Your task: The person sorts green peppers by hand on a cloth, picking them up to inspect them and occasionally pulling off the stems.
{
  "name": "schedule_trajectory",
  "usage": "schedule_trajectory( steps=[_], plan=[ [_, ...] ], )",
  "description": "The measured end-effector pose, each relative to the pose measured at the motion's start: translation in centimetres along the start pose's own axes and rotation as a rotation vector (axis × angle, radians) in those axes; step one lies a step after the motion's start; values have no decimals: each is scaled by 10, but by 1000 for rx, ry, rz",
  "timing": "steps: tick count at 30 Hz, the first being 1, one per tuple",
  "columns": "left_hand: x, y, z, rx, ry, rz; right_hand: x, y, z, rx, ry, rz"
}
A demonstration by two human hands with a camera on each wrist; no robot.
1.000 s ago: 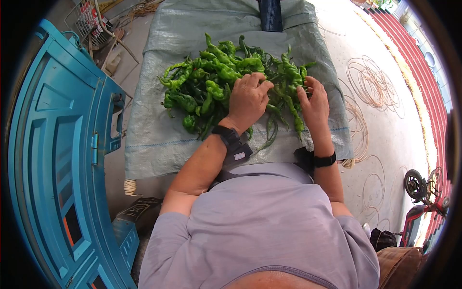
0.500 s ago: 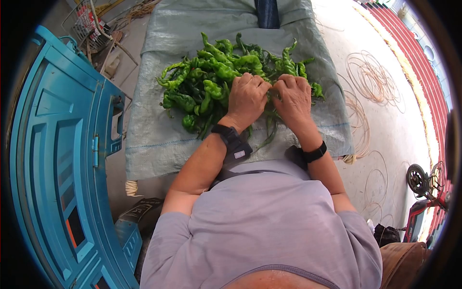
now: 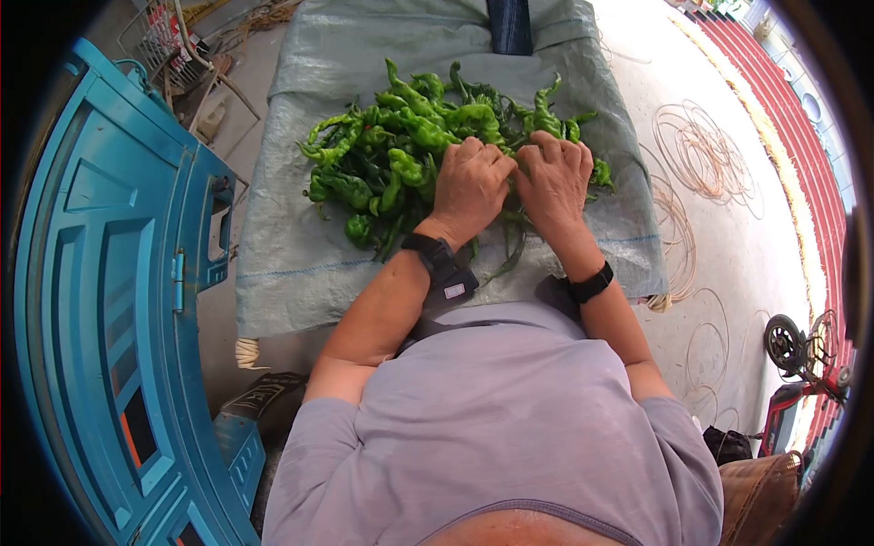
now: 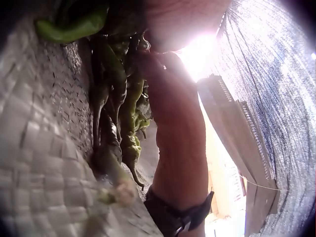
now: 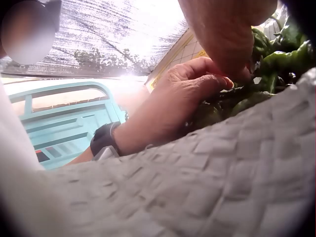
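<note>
A pile of green peppers (image 3: pixel 405 118) lies on a grey woven sheet (image 3: pixel 300 300) in the head view. At its near side my left hand (image 3: pixel 469 189) and right hand (image 3: pixel 555 187) meet, fingers bent downward. The right wrist view has the left hand (image 5: pixel 170 101) with thumb and forefinger brought together at a green pepper, right under the right hand (image 5: pixel 224 34). Both hands pinch at this pepper; its body is mostly hidden by the fingers. Long thin peppers (image 4: pixel 131 128) hang beside the right hand (image 4: pixel 175 113) in the left wrist view.
A blue panelled gate (image 3: pixel 118 273) stands at the left. Dark folded cloth (image 3: pixel 510 25) lies at the sheet's far edge. Coils of thin cord (image 3: pixel 706 155) spread over the floor to the right, with a wheeled vehicle (image 3: pixel 787 346) and a brown basket (image 3: pixel 760 500) nearer me.
The right hand has moved left from the peppers at the pile's right side to meet the left hand. The left hand stays nearly in place. Over the last half second both barely shift.
</note>
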State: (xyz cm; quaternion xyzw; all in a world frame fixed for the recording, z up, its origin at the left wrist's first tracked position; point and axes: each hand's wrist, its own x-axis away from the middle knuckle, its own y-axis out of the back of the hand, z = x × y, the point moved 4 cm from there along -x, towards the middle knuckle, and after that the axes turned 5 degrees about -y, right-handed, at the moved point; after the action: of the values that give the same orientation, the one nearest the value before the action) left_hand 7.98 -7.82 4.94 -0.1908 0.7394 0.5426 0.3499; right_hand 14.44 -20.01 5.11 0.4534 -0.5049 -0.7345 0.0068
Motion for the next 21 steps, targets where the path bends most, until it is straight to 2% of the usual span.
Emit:
schedule_trajectory(
  steps=[9, 14, 21],
  plan=[
    [1, -2, 1, -3, -8, 3, 1, -13, -2, 78, 24, -3],
    [1, -4, 2, -23, -6, 39, 3, -8, -8, -62, -62, 6],
    [2, -3, 1, -12, -22, 4, 1, -2, -6, -38, -17, -34]
  ],
)
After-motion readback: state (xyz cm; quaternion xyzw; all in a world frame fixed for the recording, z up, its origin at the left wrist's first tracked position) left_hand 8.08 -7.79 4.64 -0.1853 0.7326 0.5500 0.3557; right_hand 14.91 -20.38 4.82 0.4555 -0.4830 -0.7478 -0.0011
